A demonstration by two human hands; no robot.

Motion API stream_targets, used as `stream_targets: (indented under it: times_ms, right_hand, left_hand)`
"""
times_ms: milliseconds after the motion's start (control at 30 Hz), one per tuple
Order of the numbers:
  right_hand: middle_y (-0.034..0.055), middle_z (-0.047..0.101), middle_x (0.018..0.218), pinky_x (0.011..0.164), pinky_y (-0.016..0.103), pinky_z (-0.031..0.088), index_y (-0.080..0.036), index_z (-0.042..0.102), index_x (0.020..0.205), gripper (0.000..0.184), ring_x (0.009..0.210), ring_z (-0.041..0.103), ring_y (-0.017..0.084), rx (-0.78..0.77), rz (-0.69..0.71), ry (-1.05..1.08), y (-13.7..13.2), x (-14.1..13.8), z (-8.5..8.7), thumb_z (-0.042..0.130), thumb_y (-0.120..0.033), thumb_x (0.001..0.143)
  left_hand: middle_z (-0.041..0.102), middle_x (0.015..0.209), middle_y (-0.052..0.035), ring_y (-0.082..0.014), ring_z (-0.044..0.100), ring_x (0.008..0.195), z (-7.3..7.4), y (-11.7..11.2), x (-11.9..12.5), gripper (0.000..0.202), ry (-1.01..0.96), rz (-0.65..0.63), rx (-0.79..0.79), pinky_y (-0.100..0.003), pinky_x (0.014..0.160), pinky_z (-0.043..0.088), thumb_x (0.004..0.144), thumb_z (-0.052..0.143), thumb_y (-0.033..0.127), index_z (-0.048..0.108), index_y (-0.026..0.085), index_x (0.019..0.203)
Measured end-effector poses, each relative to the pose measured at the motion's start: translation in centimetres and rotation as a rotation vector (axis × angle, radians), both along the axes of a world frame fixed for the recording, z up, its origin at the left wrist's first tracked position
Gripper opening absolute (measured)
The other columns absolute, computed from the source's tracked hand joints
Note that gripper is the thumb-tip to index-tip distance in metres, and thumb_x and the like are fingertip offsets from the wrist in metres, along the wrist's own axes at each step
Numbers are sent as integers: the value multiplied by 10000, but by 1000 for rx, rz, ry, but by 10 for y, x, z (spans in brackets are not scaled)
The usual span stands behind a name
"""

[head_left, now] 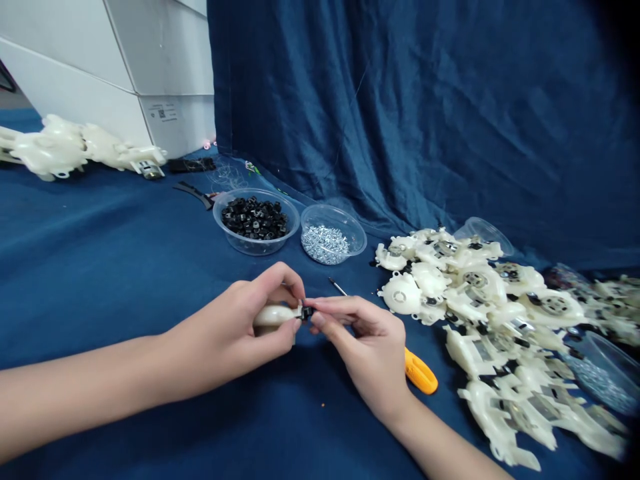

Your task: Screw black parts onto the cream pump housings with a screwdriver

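Note:
My left hand (pixel 250 320) is closed round a cream plastic housing (pixel 274 315), most of it hidden by the palm and fingers. A small black plastic part (pixel 307 311) sits at the housing's right end, touching it. The thumb and fingers of my right hand (pixel 363 340) pinch this black part from the right; whether it is seated in the housing I cannot tell. Under and beside my right hand lies a screwdriver with an orange handle (pixel 421 372), its metal tip (pixel 337 286) showing beyond the knuckles.
A clear bowl of small black parts (pixel 256 248) and a clear bowl of screws (pixel 333 257) stand ahead. Many cream housings (pixel 475 287) are heaped at right, beside another screw bowl (pixel 615 360). More cream housings (pixel 50 147) and white boxes (pixel 175 120) are at left.

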State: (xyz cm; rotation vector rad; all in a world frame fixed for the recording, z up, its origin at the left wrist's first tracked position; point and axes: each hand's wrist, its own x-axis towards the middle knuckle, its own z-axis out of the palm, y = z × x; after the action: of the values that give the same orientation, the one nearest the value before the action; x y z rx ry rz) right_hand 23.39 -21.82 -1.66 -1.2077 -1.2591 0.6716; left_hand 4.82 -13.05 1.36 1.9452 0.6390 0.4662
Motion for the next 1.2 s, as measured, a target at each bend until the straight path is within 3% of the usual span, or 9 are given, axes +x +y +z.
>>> stream_targets:
  times_ms: [200,333,400,533,700,900,967,1067,1200]
  right_hand:
    - [2,822,972,696,225,600,-272,820,951,175,838,772,148,116,-20,-157,-2,-2,2,768,-121,880]
    - [21,814,905,668,249,600,-246,812,931,53,716,751,144,-52,-68,-14,-1,-1,4,790,-231,885]
    - [28,804,839,626,245,587,-231,806,940,95,678,743,147,-157,-79,98,1,1,3,805,-302,877]
    - [37,792,800,548,212,524,-210,802,950,189,621,708,127,-237,-70,190,7,6,-1,827,-370,852]
    - [46,797,859,522,192,476,-202,799,944,211,594,681,102,-252,-34,240,9,6,-2,837,-382,841]
    - [5,749,704,515,172,453,-199,799,945,211,574,664,91,-252,23,334,6,3,3,846,-373,835]
    - [-3,733,669,499,177,444,-195,796,935,218,563,660,98,-258,46,384,5,0,5,852,-376,827]
    - [-9,720,639,486,179,438,-197,793,922,211,558,664,106,-254,94,434,2,-7,6,853,-374,824]
    - [-6,748,695,497,160,453,-209,786,912,182,584,691,100,-251,154,490,-3,-15,8,850,-360,832]
  left_hand:
    - [639,769,55,-78,470,567,1,-3,1,159,9,5,15,-204,514,339,933,581,338,516,241,1040]
    - [682,875,11,-124,599,726,4,4,3,201,19,68,-100,-216,622,455,928,607,403,530,234,1005]
    - [693,939,-17,-158,643,825,4,10,4,201,29,121,-97,-233,676,485,912,630,392,537,226,976]
    - [731,872,-11,-161,650,737,5,30,1,209,89,179,-3,-230,628,453,899,637,406,571,228,988]
    - [763,875,-21,-150,626,704,13,47,-6,284,221,183,228,-230,609,425,901,639,484,757,227,928]
    - [774,990,-33,-164,693,878,20,24,-11,260,30,62,631,-240,804,519,889,714,442,774,251,1054]
    - [778,998,-36,-154,705,860,19,17,-11,261,-18,37,643,-231,792,538,874,748,408,778,260,1086]
    - [784,972,-38,-152,715,839,18,10,-11,171,-71,23,600,-241,796,565,859,772,373,810,275,994]
    - [781,919,-44,-151,718,817,18,5,-9,83,-138,102,502,-250,747,580,854,782,330,811,255,875]
